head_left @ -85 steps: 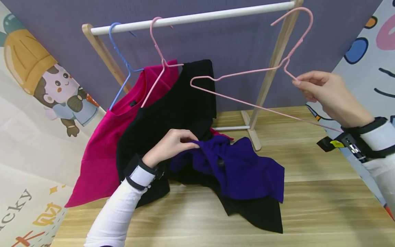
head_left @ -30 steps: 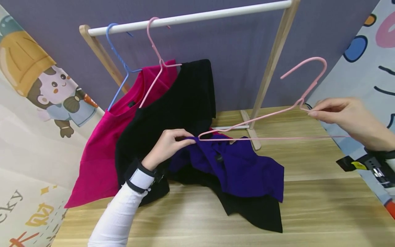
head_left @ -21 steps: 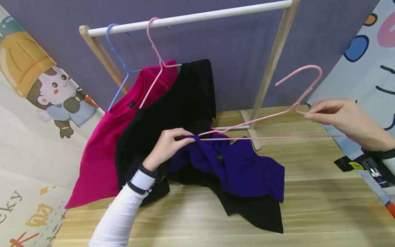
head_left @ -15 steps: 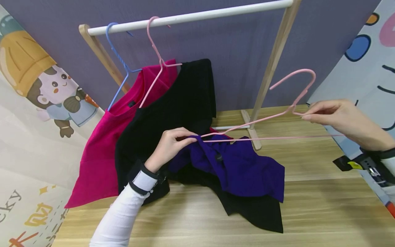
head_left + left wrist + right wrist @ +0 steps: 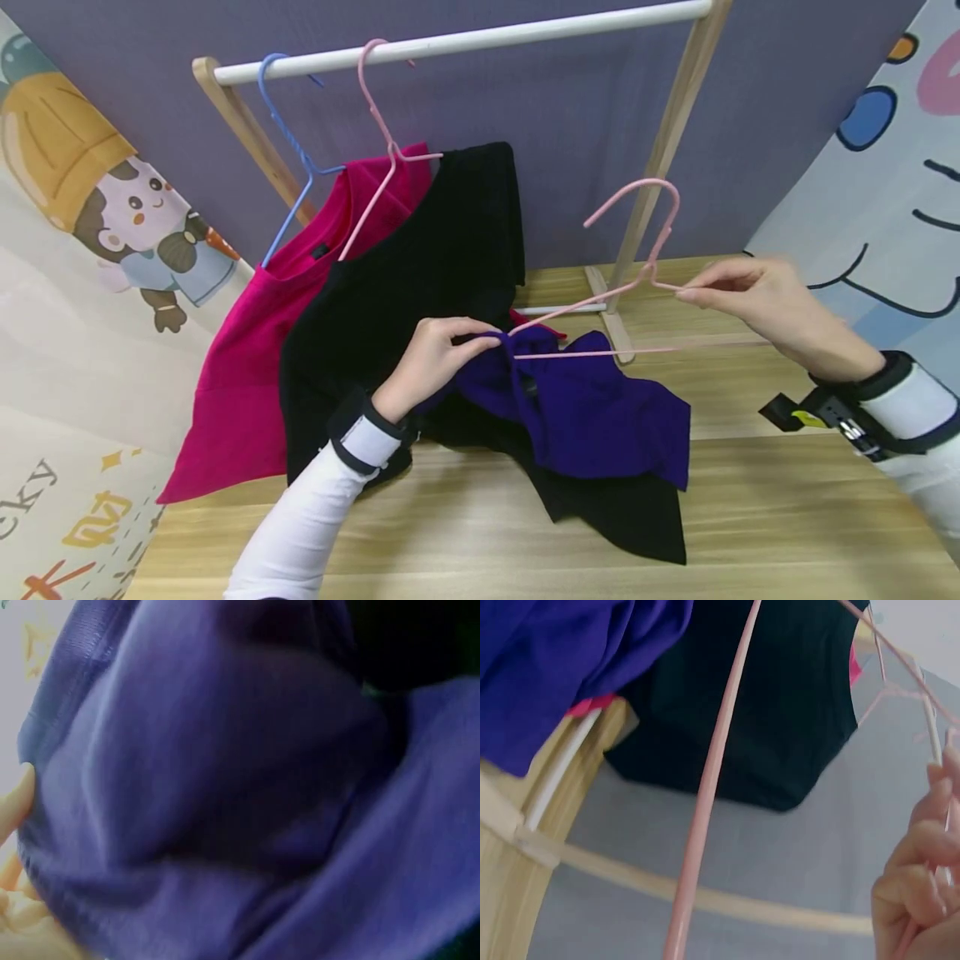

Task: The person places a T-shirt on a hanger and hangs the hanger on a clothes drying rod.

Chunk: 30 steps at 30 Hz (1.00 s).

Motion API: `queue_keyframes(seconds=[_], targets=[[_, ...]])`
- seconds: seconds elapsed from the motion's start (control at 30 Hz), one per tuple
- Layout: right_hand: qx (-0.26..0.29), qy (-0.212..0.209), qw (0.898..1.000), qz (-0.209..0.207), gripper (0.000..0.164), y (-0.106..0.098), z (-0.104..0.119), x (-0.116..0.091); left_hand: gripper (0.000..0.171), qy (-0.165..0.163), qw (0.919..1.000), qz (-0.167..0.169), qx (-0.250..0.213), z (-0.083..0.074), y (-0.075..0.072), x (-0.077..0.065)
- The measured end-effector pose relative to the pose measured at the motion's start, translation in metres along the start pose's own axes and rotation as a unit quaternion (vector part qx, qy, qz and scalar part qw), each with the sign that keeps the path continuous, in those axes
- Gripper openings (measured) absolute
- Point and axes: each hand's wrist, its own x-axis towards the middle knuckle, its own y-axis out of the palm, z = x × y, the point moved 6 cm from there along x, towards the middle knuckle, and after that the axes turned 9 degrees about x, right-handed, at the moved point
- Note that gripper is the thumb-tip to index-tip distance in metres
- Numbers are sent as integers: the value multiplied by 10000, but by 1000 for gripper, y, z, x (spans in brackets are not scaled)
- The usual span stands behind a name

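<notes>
My left hand [image 5: 438, 362] pinches the edge of a purple garment [image 5: 600, 417] between thumb and fingers. The cloth lies crumpled over a black garment [image 5: 637, 525] on the wooden surface, and it fills most of the left wrist view. With thumb and fingertips my right hand [image 5: 757, 308] grips the shoulder of a pink hanger [image 5: 577, 310]. The hanger's far end goes into the purple cloth beside my left fingertips and is hidden there. Its hook points up and to the left. In the right wrist view the hanger's bottom bar [image 5: 712, 776] crosses the picture.
Behind stands a rack with a white rail [image 5: 540, 32] and wooden legs [image 5: 663, 142]. From it hang a magenta top [image 5: 240, 392] on a blue hanger [image 5: 281, 125] and a black top [image 5: 465, 225] on another pink hanger [image 5: 378, 117]. Patterned panels flank both sides.
My right hand has lowered the pink hanger and moved it left, and its end has slid into the purple cloth. My left hand keeps its pinch and has shifted slightly right.
</notes>
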Motion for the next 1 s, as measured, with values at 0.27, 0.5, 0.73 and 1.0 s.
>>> queue_keyframes(seconds=[0.27,0.5,0.73,1.0], targets=[[385,-13,9992,-121,23,18,8,-2,13,-78,9987,-403,317,-6,1,0],[580,-302,9978,-78,20,35,17,-2,15,-47,9977,-661,158,-13,0,2],[803,-777,9934,251,15,58,21,7,16,-104,9977,-661,83,-17,7,5],[873,-1039,9895,502,13,85,23,11,16,-387,9975,-581,69,-18,15,5]])
